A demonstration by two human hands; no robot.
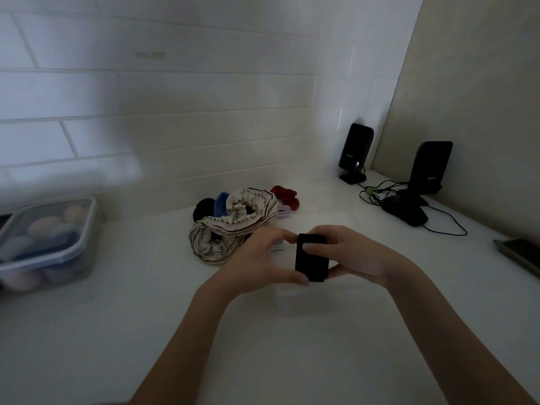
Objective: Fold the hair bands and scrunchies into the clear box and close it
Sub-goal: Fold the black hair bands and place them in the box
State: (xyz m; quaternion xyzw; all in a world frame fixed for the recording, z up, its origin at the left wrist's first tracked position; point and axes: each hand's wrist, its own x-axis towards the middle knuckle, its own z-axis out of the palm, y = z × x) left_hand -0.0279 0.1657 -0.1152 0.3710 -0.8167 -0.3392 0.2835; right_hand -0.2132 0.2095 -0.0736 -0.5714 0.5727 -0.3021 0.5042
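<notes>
A folded black hair band was pinched between left hand and right hand, just in front of the striped scrunchie on the bench.

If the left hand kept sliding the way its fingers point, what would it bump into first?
Its fingers point right, so the left hand would first press into the folded black fabric band it already pinches, with the right hand just behind. Depth is hard to judge.

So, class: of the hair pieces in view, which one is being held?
The folded black band, gripped by both the left hand and right hand; the others lie piled behind.
</notes>
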